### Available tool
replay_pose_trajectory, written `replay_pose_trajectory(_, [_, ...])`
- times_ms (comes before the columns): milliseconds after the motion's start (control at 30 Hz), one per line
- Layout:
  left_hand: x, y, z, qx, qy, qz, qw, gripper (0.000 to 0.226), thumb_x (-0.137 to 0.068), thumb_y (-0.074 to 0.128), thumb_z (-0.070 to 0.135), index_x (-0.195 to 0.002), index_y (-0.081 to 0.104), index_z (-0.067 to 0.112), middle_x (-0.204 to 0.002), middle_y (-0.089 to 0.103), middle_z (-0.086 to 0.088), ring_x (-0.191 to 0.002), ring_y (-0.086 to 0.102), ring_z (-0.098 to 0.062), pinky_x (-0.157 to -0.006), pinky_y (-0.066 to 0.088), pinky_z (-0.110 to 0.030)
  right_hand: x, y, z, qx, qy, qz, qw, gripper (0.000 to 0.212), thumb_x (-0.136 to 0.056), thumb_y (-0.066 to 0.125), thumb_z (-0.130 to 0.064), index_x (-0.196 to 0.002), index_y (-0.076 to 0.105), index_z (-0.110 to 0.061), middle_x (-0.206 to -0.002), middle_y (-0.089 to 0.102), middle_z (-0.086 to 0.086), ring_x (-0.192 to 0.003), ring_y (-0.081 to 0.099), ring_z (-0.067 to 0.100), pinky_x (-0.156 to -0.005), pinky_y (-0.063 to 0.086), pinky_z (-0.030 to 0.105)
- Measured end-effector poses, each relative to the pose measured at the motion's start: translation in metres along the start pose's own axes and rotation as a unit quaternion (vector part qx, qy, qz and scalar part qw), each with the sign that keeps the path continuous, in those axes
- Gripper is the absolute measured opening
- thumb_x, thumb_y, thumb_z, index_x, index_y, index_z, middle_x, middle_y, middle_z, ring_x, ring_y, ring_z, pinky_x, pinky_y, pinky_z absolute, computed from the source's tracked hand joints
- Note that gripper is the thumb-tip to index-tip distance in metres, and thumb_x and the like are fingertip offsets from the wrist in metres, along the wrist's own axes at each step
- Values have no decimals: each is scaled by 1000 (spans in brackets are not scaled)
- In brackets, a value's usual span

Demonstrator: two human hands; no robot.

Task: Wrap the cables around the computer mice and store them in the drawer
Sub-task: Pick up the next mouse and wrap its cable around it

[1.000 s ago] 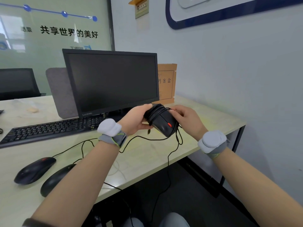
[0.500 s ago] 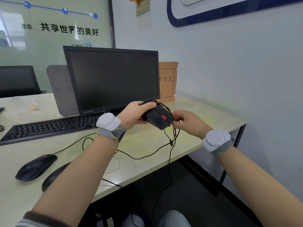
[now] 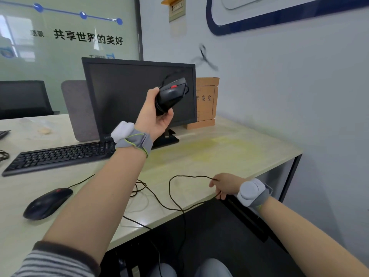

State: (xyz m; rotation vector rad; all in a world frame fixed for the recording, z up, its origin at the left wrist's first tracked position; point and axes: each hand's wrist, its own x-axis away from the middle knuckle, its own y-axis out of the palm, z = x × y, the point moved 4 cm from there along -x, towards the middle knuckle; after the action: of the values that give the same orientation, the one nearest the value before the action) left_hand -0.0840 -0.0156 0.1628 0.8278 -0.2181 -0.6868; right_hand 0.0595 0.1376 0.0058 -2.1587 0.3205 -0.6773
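1. Pale grey walls and a frosted glass panel with printed characters fill the top of the frame; below them a light wood-grain table (image 3: 229, 148) spans the middle.
2. On the table stand a black flat monitor (image 3: 123, 92) at centre, a black keyboard (image 3: 60, 156) at left, a brown cardboard file box (image 3: 206, 102) right of the monitor, and a grey padded panel (image 3: 79, 110) behind the keyboard.
3. Two black computer mice show: one raised in front of the monitor screen (image 3: 171, 94), with a red wheel and loops of cable around its body, and one lying on the table at lower left (image 3: 47, 202).
4. A thin black cable (image 3: 173, 196) trails in loose curves across the table's front edge; a blurred stretch of cable (image 3: 203, 56) hangs in the air against the wall above the box.
5. Left hand (image 3: 155, 118): grip closed around the raised mouse's rear.
6. Right hand (image 3: 225, 185): low at the table's edge, fingers pinching the black cable.
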Motion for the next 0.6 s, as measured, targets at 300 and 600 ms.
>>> replay_pose_trajectory(300, [6,9,-19,-169,-18,-22,985,22,-83,66,33,-83,61,11,-77,55,-4,-62,56,-14,-50,52,-20,7,-26,-30,-62,-103,104,987,30,-99,32,-19,-101,61,-14,-69,65,-4,-59,61,8,-52,38,14])
replay_pose_trajectory(600, [5,6,-31,-258,-27,-40,965,24,-83,66,35,-89,61,12,-74,59,-1,-62,59,-14,-52,51,-22,8,-35,-26,-47,-90,79,992,26,-94,47,-33,-111,56,-16,-84,70,-7,-71,65,5,-62,41,19])
